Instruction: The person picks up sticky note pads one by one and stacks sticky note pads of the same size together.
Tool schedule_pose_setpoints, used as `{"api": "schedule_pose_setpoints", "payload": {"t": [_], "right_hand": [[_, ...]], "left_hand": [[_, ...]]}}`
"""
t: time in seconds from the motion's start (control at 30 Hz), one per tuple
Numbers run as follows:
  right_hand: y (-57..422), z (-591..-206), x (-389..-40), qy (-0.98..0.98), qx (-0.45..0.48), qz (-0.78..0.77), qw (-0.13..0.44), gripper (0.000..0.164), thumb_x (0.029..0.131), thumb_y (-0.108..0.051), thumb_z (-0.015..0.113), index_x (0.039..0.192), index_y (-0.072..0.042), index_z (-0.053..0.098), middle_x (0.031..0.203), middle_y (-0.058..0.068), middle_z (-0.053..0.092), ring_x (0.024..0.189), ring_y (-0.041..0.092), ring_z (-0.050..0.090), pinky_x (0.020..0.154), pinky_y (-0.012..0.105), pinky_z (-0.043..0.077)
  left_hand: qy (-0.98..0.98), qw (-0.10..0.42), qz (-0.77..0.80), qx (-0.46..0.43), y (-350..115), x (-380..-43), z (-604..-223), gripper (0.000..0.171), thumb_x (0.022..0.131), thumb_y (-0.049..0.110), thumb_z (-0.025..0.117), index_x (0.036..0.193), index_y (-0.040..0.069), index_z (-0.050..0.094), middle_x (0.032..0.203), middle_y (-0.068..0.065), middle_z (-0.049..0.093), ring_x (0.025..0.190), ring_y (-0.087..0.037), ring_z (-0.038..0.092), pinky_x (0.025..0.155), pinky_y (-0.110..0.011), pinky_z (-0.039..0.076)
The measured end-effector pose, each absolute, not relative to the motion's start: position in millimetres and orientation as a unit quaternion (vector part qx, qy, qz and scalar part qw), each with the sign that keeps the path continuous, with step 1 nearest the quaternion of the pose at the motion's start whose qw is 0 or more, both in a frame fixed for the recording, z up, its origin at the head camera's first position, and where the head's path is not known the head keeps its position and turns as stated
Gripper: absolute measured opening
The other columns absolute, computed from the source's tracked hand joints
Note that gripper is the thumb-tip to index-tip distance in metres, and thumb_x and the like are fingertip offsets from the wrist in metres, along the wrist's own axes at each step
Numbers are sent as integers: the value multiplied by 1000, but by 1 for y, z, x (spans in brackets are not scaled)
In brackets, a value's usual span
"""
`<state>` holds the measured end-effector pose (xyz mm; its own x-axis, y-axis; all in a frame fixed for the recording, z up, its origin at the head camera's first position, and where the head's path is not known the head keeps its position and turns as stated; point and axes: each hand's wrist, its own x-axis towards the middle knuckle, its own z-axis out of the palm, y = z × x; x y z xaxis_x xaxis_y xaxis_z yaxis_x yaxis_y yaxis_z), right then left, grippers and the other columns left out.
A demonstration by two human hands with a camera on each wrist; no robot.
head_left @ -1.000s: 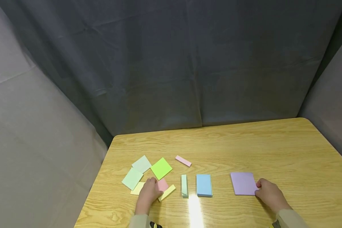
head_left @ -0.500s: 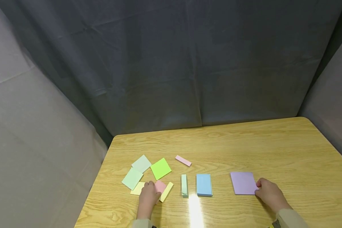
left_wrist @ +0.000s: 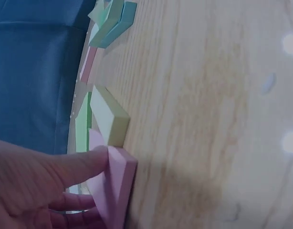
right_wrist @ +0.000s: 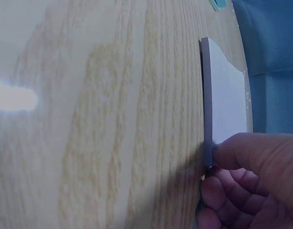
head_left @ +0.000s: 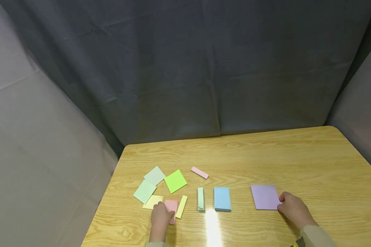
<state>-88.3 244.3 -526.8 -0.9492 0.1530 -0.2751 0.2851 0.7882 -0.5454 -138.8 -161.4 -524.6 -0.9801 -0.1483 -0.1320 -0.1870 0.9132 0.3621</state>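
Note:
In the head view my left hand [head_left: 161,214] is at a pink sticky note pad [head_left: 171,207], with a narrow yellow pad [head_left: 181,207] just right of it. The left wrist view shows the thumb on the pink pad [left_wrist: 119,183] and the other fingers at its far side, partly hidden. Over on the right, my right hand [head_left: 293,208] pinches the lower right corner of a large purple sticky note pad [head_left: 265,197]. Its thumb lies on top of the purple pad [right_wrist: 227,95], fingers curled by the edge, in the right wrist view. The pad lies flat on the table.
Around the left hand lie a pale yellow pad [head_left: 153,201], two pale green pads, one nearer [head_left: 144,191], and a bright green pad [head_left: 175,181]. A narrow pink pad [head_left: 200,172], a narrow green stack [head_left: 201,199] and a blue stack [head_left: 222,198] occupy the wooden table's [head_left: 250,154] middle.
The left hand has drawn the pink pad toward the person, out from beside the yellow ones. The narrow yellow pad has turned more upright. The right hand stays at the purple pad.

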Motion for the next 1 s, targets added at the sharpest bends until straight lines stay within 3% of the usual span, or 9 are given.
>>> {"api": "schedule_pose_setpoints", "payload": {"t": [0.3, 0.47, 0.57, 0.73, 0.9, 1.0], "right_hand": [[245, -527, -87, 938, 118, -308, 110, 19, 73, -4, 59, 86, 7, 49, 78, 17, 56, 70, 26, 49, 66, 45, 41], [245, -526, -86, 937, 112, -313, 110, 19, 73, -3, 59, 86, 8, 50, 79, 17, 56, 71, 26, 49, 66, 45, 42], [245, -526, -86, 936, 109, -315, 110, 19, 74, -3, 59, 86, 8, 50, 80, 17, 57, 71, 26, 49, 66, 45, 42], [245, -525, -86, 937, 106, -315, 107, 19, 73, -3, 58, 86, 8, 50, 80, 18, 57, 71, 26, 49, 66, 45, 42], [245, -525, -87, 936, 111, -316, 110, 19, 73, -3, 59, 86, 8, 50, 79, 16, 56, 71, 26, 49, 67, 45, 42], [245, -525, -87, 935, 113, -315, 114, 20, 74, -3, 59, 87, 8, 50, 78, 14, 56, 71, 26, 49, 67, 45, 42]], "left_hand": [[947, 25, 303, -102, -167, -133, -525, 37, 67, 12, 75, 84, -10, 51, 75, -18, 51, 71, -35, 54, 66, -45, 44], [942, 47, 316, -99, -175, -136, -525, 22, 76, 8, 62, 85, -10, 55, 77, -16, 57, 71, -31, 55, 65, -43, 45], [936, 61, 328, -112, -180, -138, -525, 16, 76, 4, 55, 85, -8, 57, 78, -15, 58, 72, -30, 56, 66, -42, 45], [912, 82, 387, -107, -190, -140, -527, 18, 74, 1, 50, 86, -10, 58, 78, -14, 58, 74, -27, 54, 67, -40, 45], [856, 137, 487, -108, -202, -141, -535, 25, 75, 0, 48, 94, -14, 56, 70, -5, 54, 60, -13, 50, 52, -23, 43], [807, 177, 548, -132, -207, -142, -538, 28, 78, 2, 49, 100, -15, 54, 66, -1, 53, 56, -8, 49, 50, -21, 43]]}}
